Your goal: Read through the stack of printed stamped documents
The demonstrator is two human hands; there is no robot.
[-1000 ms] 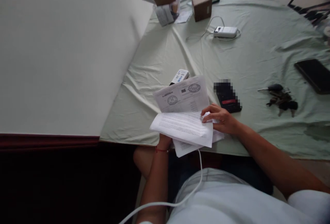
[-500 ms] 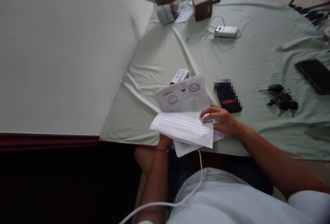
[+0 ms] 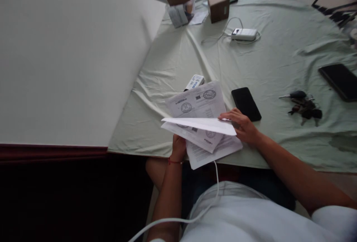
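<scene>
Several printed sheets of paper (image 3: 195, 104) with round stamps fan out at the table's near edge. One sheet (image 3: 203, 125) is lifted and seen almost edge-on, its folded-over part standing above the others. My right hand (image 3: 242, 125) grips this sheet at its right end, fingers on top. At the lower left, my left hand (image 3: 179, 146) holds the papers by their left side; its fingertips are hidden beneath them. A red bracelet is on that wrist. A black phone (image 3: 246, 103) lies just beyond my right hand. Behind the papers, a small white box (image 3: 195, 82) is partly covered.
A pale green cloth (image 3: 279, 71) covers the table. To the right lie keys (image 3: 305, 106) and another dark phone (image 3: 340, 81). Farther back are a white device (image 3: 244, 34) with a cable and cardboard boxes (image 3: 219, 6). A wall (image 3: 69, 60) borders the left; a white cable (image 3: 178, 219) crosses my lap.
My right hand has turned the top sheet up from lying nearly flat to edge-on, showing stamped pages beneath it. The nearby phone's screen has gone dark. My left hand stays in place.
</scene>
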